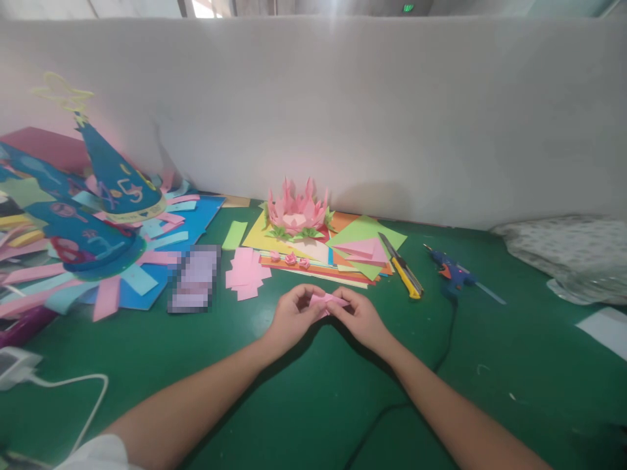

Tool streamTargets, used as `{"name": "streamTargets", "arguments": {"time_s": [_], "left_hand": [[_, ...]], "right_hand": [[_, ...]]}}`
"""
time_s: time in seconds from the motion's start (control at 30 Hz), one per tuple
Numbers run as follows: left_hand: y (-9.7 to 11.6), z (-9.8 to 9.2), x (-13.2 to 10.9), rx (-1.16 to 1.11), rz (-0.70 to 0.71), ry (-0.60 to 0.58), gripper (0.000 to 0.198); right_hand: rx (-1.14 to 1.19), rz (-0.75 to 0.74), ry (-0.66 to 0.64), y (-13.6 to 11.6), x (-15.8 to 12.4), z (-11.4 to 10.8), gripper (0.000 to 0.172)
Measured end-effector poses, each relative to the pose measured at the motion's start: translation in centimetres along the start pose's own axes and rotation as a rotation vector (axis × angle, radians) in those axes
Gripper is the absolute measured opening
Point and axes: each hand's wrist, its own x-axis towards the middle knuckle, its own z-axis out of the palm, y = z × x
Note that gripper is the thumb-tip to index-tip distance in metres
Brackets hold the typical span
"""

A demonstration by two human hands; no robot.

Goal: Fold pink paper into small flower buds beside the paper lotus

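Between my two hands is a small folded piece of pink paper (329, 301), held a little above the green table. My left hand (296, 318) pinches its left end with thumb and fingers. On the other side my right hand (361, 320) grips the right end, the thumbs close together. Just beyond my hands lie small pink paper roses (290, 259) on stacked coloured sheets. Loose pink paper pieces (243, 274) are spread left of them. Behind the roses stands a pink paper lotus (298, 210) with green leaves around its base.
A yellow utility knife (405, 273) and a blue glue gun (451, 271) with a trailing cord lie to the right. Blue paper party hats (120, 173) with paper strips crowd the left, near a blurred-out phone (194, 279). A white cable (100, 391) runs at lower left.
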Motion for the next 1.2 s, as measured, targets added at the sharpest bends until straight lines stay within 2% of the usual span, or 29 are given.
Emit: {"name": "streamTargets", "arguments": {"time_s": [0.1, 0.23, 0.47, 0.7, 0.87, 1.07, 1.2], "left_hand": [[0.3, 0.0, 0.1, -0.021, 0.008, 0.029, 0.022], [0.4, -0.1, 0.1, -0.028, -0.007, 0.009, 0.033], [-0.2, -0.2, 0.2, 0.042, -0.013, -0.020, 0.020], [0.3, -0.2, 0.3, -0.193, -0.093, 0.024, 0.025], [0.8, -0.1, 0.1, -0.293, -0.140, 0.003, 0.029], [-0.1, 0.0, 0.2, -0.071, -0.032, -0.034, 0.024], [-0.7, -0.2, 0.2, 0.031, -0.043, -0.081, 0.024]], "right_hand": [[0.020, 0.007, -0.016, -0.1, 0.0, 0.0, 0.022], [0.070, 0.008, 0.000, -0.3, 0.1, -0.1, 0.023], [0.125, -0.013, -0.029, -0.6, 0.1, -0.3, 0.025], [0.239, 0.041, 0.048, -0.5, 0.2, -0.3, 0.026], [0.233, 0.033, 0.019, -0.1, 0.2, -0.2, 0.026], [0.100, -0.015, 0.061, -0.1, 0.1, -0.2, 0.024], [0.097, -0.047, 0.031, -0.4, -0.1, -0.2, 0.025]]}}
